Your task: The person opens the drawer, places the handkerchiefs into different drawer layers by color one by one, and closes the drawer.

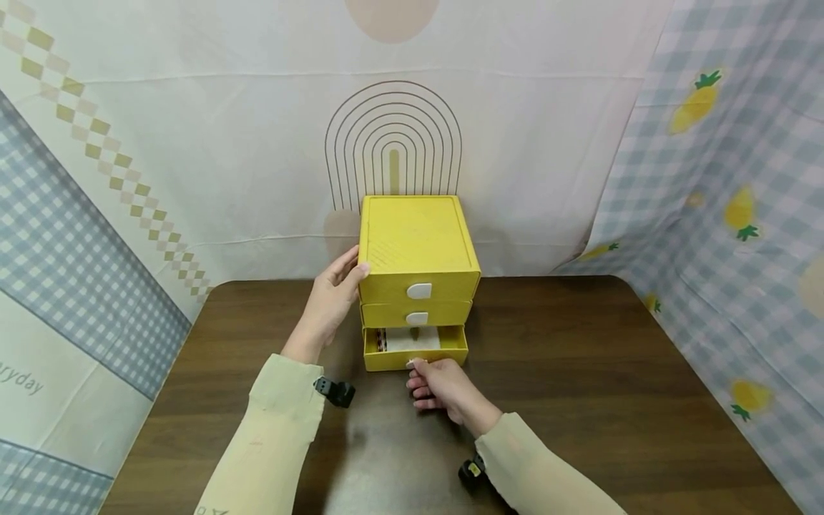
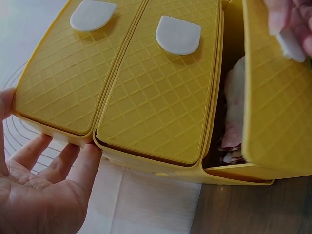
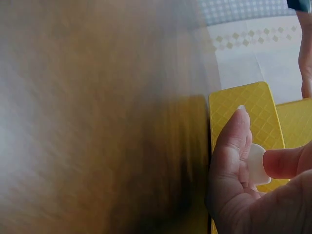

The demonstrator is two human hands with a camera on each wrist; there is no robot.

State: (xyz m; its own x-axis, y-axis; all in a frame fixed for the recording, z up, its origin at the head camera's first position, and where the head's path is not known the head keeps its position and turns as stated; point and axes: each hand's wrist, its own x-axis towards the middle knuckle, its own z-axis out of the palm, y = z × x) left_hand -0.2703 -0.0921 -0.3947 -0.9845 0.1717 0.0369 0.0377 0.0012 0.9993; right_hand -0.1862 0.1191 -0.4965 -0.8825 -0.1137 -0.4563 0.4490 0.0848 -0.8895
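Observation:
A yellow three-drawer box [image 1: 418, 236] stands on the table with its front towards me. Its bottom drawer [image 1: 450, 355] is pulled partway out, while the two drawers above are closed. My right hand [image 1: 447, 390] pinches the white handle [image 3: 258, 165] of that bottom drawer between thumb and fingers. Against the box's left side rests my left hand [image 2: 46, 185], fingers spread along the wall and thumb at the upper edge. White and pink contents [image 2: 235, 107] show inside the drawer, partly hidden by its front.
White handles [image 2: 178, 35] mark the closed drawers. The brown wooden table [image 1: 566, 386] reaches back to a pale patterned cloth [image 1: 257, 143], which hangs right behind the box. Blue checked cloth [image 1: 734, 250] hangs at the right.

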